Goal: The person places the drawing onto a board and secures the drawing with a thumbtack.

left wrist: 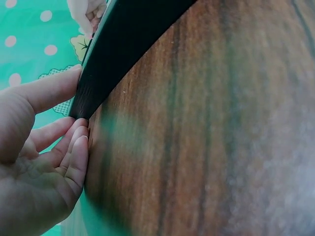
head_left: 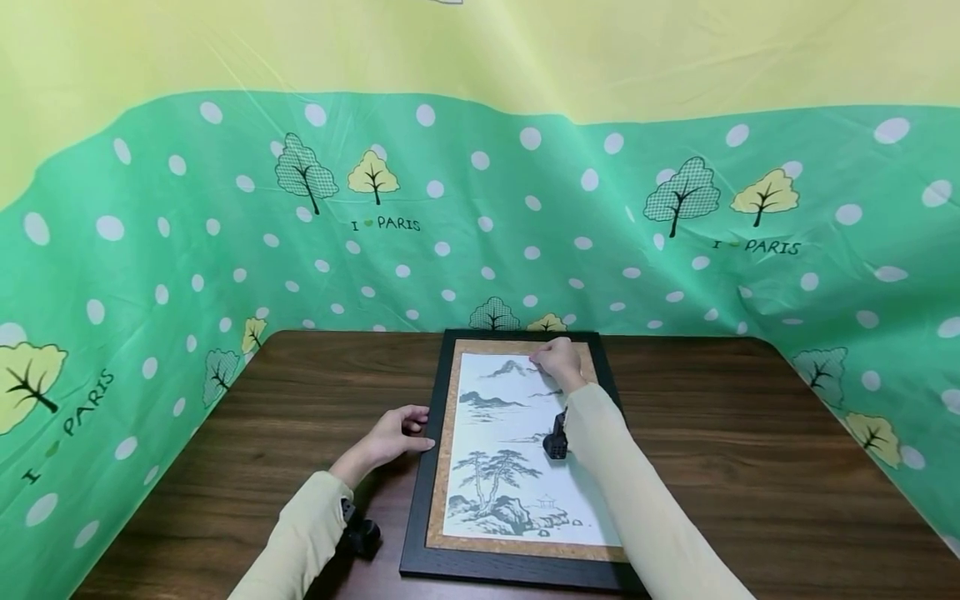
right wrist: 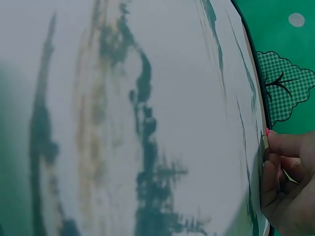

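Observation:
A black-framed cork board [head_left: 419, 500] lies on the table, bearing a white sheet [head_left: 480, 433] printed with a grey-green landscape of mountains, pines and rocks. At the board's left side is my left hand [head_left: 386, 437], its thumb and bent fingertips resting against the frame's outer edge. In the left wrist view that black edge [left wrist: 123, 44] runs up and right from the fingertips [left wrist: 79, 123]. My right hand [head_left: 561, 363] is at the sheet's upper edge. Between thumb and fingers it pinches a small pink-headed pushpin [right wrist: 267, 132], mostly covered by the fingers.
The dark wood-grain table [head_left: 720, 467] extends on both sides of the board. A green and yellow cloth [head_left: 480, 208] with white dots and trees hangs behind and around it. A small black device [head_left: 555, 442] is worn on the right wrist, another [head_left: 362, 533] on the left.

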The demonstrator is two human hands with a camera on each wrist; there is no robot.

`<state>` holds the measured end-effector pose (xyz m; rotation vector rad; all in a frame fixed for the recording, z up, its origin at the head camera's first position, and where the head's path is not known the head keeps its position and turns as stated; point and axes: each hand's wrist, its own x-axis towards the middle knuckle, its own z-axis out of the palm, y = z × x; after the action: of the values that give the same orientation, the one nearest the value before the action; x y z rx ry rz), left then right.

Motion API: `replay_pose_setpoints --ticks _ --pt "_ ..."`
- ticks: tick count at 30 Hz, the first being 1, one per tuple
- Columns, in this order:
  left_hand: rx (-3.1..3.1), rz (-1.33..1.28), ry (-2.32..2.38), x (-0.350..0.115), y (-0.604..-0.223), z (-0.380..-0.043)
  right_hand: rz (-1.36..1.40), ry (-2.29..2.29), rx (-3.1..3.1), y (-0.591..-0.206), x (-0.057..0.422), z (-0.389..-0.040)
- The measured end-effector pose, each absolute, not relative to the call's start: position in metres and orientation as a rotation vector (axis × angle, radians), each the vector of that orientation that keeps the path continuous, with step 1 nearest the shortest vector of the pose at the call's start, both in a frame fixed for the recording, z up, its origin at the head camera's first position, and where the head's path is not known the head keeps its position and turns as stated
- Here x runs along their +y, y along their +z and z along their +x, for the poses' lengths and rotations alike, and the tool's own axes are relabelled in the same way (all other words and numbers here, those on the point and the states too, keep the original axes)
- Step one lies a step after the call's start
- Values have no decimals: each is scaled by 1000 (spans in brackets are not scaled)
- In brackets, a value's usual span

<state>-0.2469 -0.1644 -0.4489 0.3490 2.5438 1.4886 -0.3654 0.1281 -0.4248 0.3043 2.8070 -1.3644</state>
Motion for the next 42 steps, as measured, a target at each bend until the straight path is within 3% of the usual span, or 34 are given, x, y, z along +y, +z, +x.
replay_pose_setpoints --ticks 23,33,42 --pt "2539 395 1493 -162 -436 -240 339 -1421 2813 -423 128 -362" --pt "2538 385 1484 -165 -446 -244 123 -1515 2650 -420 168 -362" --pt "2559 344 1474 -164 -449 -245 -262 -1393 2778 -408 212 -342"
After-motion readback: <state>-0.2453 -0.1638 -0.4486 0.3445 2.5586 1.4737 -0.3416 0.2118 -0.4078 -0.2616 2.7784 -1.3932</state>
